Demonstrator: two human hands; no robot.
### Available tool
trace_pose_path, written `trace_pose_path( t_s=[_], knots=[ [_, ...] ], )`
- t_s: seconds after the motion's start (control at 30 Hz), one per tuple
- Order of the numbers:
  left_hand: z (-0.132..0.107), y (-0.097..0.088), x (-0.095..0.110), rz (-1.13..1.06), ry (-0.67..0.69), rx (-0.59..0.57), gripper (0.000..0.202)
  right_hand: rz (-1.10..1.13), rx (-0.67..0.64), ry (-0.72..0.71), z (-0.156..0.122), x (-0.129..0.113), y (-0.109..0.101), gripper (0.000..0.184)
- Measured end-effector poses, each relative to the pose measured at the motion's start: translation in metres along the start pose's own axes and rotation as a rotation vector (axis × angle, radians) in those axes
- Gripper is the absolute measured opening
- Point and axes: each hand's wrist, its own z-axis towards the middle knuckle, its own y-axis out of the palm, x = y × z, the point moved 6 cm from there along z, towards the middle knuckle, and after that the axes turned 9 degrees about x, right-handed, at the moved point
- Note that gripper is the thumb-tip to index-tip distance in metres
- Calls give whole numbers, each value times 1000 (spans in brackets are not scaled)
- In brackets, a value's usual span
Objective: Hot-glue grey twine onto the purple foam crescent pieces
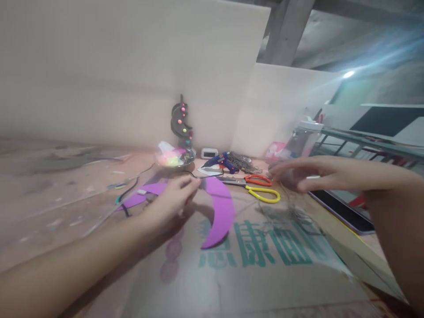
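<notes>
Scuffed pinkish bench (76,207), green-lettered sheet (251,287), purple crescent (223,207) pinched in left hand (174,197), right hand (308,172) loosely curled, hold unclear, pale partition (115,66) behind, lit lamp (349,74).

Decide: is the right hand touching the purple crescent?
Apart. The head view shows a clear gap between the right hand and the purple crescent, where the scissors show.

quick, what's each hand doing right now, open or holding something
Left hand: closed, apparently pinching the flat purple crescent at its upper end.
Right hand: loosely curled, blurred; cannot tell whether it holds anything.
</notes>
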Motion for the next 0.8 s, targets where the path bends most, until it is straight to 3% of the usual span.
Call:
trace_pose_path(
  t_s=[0.07,0.17,0.23,0.4,0.5,0.67,0.73,0.8],
  knots=[
    [-7,8,-8,69,7,-50,36,-1,-71,57,10,13,9,48],
    [-9,13,-11,192,72,-124,34,-101,175,171,29,31,12,47],
    [-8,11,-14,205,79,-124,35,-133,240,163,40,29,27,46],
    [-7,9,-18,172,59,-104,37,-112,106,40,57,1,84,41],
    [-7,9,-17,140,59,-101,38,-37,6,-7,52,-19,105,43],
    [-7,8,-16,140,66,-73,37,-1,-109,-36,34,-47,114,43],
    [-7,8,-15,153,77,-79,36,-40,-119,-46,36,-46,115,39],
    [-8,9,-14,164,77,-97,36,-126,-30,-27,48,-33,112,36]
  ],
)
